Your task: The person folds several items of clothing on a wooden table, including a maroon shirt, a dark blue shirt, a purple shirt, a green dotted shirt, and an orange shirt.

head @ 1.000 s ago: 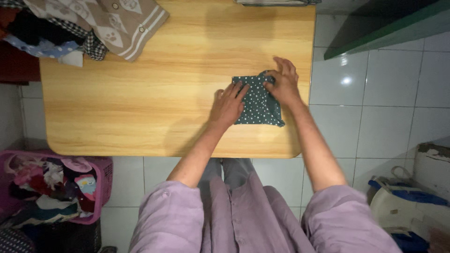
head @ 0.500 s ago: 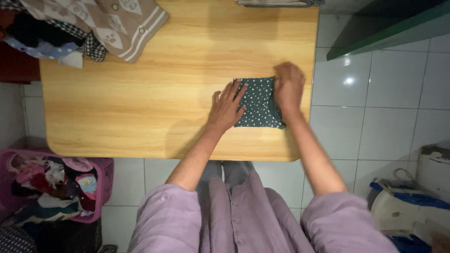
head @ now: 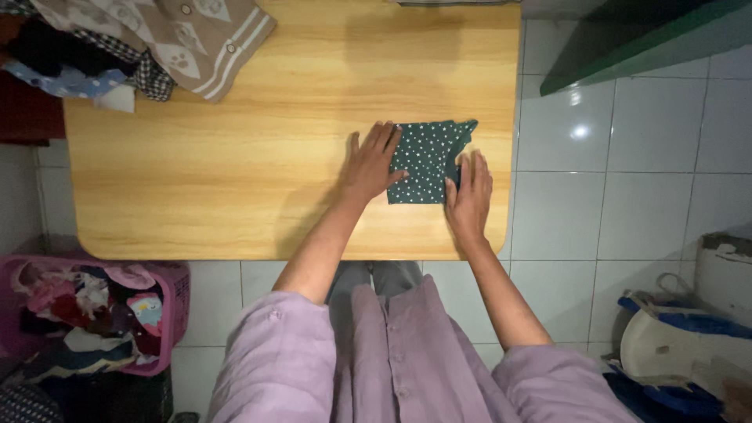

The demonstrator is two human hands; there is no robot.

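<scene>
**Both hands flat on a folded dotted cloth**

A small dark green cloth with white dots [head: 427, 160] lies folded on the wooden tabletop [head: 235, 172], toward its 3 o'clock edge. The left hand [head: 370, 163] rests palm down with its fingers spread wide, covering the cloth's 9 o'clock side. The right hand [head: 469, 196] lies flat and open too, its fingers pressing the cloth's corner at about 4 o'clock; neither hand grips anything. One corner of the cloth sticks out at 1 o'clock.

At the tabletop's 10 o'clock corner sits a heap of clothes [head: 141, 39], topped by a beige garment with striped trim. Below the tabletop at 8 o'clock, a pink laundry basket [head: 168, 313] stands on the white tiled floor [head: 627, 180], full of mixed garments.
</scene>
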